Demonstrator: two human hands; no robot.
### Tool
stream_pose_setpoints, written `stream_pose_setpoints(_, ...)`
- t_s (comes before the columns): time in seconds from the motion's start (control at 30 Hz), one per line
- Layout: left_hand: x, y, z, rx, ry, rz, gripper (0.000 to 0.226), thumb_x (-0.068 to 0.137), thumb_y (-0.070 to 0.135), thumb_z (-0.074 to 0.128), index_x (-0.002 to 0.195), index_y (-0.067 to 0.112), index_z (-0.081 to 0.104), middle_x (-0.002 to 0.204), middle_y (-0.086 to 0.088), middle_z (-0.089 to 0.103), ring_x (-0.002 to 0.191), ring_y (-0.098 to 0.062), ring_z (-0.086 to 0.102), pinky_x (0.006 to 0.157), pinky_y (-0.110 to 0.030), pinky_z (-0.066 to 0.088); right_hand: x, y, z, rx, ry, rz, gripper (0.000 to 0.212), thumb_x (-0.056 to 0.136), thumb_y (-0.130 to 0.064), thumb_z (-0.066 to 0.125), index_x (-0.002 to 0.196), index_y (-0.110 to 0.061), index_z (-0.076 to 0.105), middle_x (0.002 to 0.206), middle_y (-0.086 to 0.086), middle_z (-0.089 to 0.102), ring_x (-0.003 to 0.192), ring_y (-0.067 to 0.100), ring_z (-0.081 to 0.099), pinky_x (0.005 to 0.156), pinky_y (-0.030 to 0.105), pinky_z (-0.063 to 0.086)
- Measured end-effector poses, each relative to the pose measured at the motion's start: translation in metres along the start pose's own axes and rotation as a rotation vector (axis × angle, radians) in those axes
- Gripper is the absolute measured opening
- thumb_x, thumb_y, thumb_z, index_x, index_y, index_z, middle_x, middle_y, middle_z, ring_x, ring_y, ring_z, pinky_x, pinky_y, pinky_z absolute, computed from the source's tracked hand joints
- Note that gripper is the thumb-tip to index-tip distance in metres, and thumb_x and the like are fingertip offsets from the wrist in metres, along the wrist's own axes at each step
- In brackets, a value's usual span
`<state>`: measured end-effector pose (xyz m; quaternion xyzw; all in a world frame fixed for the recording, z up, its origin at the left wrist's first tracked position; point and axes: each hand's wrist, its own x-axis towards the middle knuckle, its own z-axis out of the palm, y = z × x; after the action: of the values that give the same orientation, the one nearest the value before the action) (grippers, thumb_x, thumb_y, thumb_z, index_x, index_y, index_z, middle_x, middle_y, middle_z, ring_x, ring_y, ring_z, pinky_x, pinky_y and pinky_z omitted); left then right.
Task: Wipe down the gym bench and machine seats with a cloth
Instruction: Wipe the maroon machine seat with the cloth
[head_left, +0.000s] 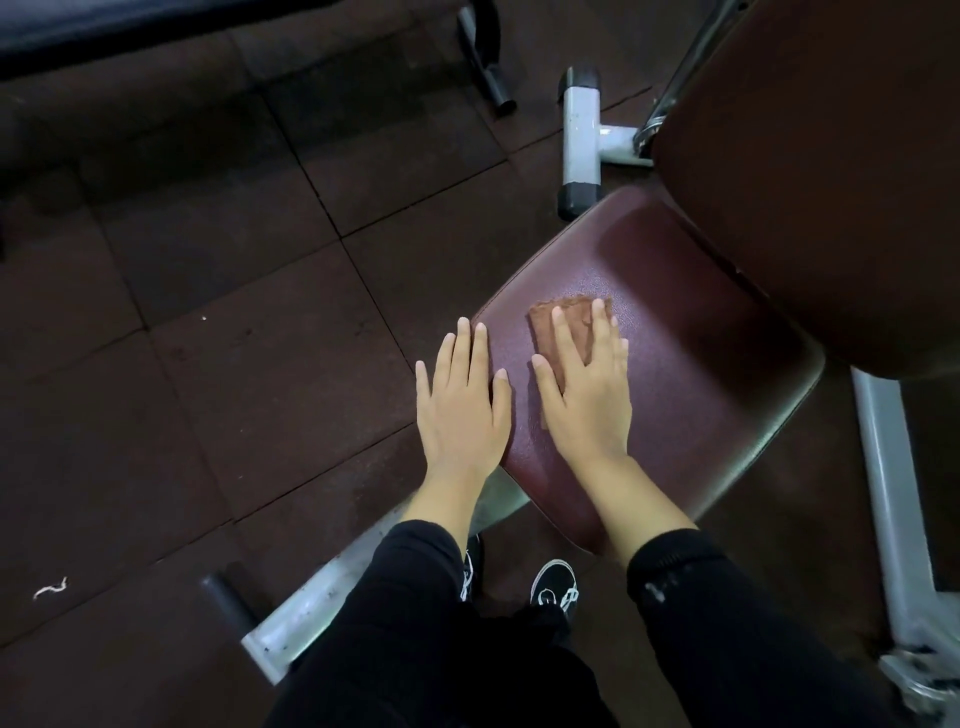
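I am leaning over the maroon seat (675, 374); its backrest (821, 171) beyond appears unwiped. My right hand (587, 395) is pressing the brown cloth (563, 325) flat near the seat's front-left corner, grip open. My left hand (460, 400) is resting open on the seat's left edge.

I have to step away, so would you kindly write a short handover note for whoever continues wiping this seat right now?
Right hand: flat, palm down, pressing the brown cloth onto the maroon seat pad, near its front left part.
Left hand: open and empty, resting on the seat's left edge beside the cloth.
Done: wiping of this seat is under way; how much is covered cannot be told.
Left: the rest of the seat pad, the maroon backrest behind it, then the dark bench at the top left and any other seats.
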<state>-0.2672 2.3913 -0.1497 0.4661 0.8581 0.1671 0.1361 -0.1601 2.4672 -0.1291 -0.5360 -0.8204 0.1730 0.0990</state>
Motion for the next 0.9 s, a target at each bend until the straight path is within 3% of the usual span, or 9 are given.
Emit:
stream_pose_setpoints(0.17, -0.003, 0.002, -0.001, 0.026, -0.034, 0.000, 0.058, 0.098, 0.039, 0.020, 0.151, 0.018, 0.031, 0.157, -0.002, 0.028, 0.144, -0.021, 0.027, 0.114, -0.050, 0.024, -0.005, -0.013, 0.001, 0.115, 0.033, -0.013, 0.046, 0.089, -0.021, 0.039, 0.133, -0.020, 0.052, 0.149, 0.016, 0.034, 0.132, 0.038, 0.035, 0.110, 0.043, 0.032)
stream_pose_setpoints(0.33, -0.013, 0.012, -0.020, 0.082, -0.127, -0.015, 0.056, 0.099, 0.036, 0.021, 0.151, 0.018, 0.029, 0.158, -0.002, 0.026, 0.145, -0.020, 0.024, 0.115, -0.049, 0.024, -0.009, -0.011, -0.012, 0.187, -0.078, -0.105, 0.053, 0.084, 0.009, 0.049, 0.132, -0.013, 0.052, 0.146, 0.020, 0.035, 0.130, 0.040, 0.036, 0.106, 0.044, 0.035)
stream_pose_setpoints(0.5, -0.030, 0.028, -0.057, 0.120, -0.178, -0.044, 0.048, 0.103, 0.033, 0.031, 0.149, 0.019, 0.034, 0.150, 0.001, 0.041, 0.136, -0.017, 0.038, 0.107, -0.041, 0.034, -0.023, -0.020, -0.055, 0.162, -0.236, -0.096, 0.051, 0.093, 0.001, 0.041, 0.141, -0.015, 0.040, 0.151, 0.012, 0.027, 0.138, 0.029, 0.025, 0.112, 0.031, 0.023)
stream_pose_setpoints(0.67, -0.062, 0.047, -0.103, 0.205, -0.161, -0.091, 0.046, 0.101, 0.035, 0.029, 0.143, 0.021, 0.042, 0.135, 0.007, 0.053, 0.120, -0.015, 0.049, 0.096, -0.037, 0.040, -0.046, -0.035, -0.103, 0.152, -0.329, -0.120, 0.052, 0.093, -0.001, 0.042, 0.143, -0.015, 0.037, 0.150, 0.011, 0.028, 0.138, 0.028, 0.024, 0.112, 0.033, 0.023)
stream_pose_setpoints(0.9, -0.131, 0.075, -0.171, 0.194, -0.142, -0.220, 0.045, 0.100, 0.034, 0.033, 0.143, 0.021, 0.042, 0.135, 0.006, 0.052, 0.122, -0.016, 0.048, 0.096, -0.036, 0.036, -0.094, -0.066, -0.159, 0.182, -0.393, -0.228, 0.049, 0.092, -0.004, 0.040, 0.138, -0.020, 0.044, 0.145, 0.009, 0.036, 0.129, 0.029, 0.036, 0.109, 0.036, 0.033)
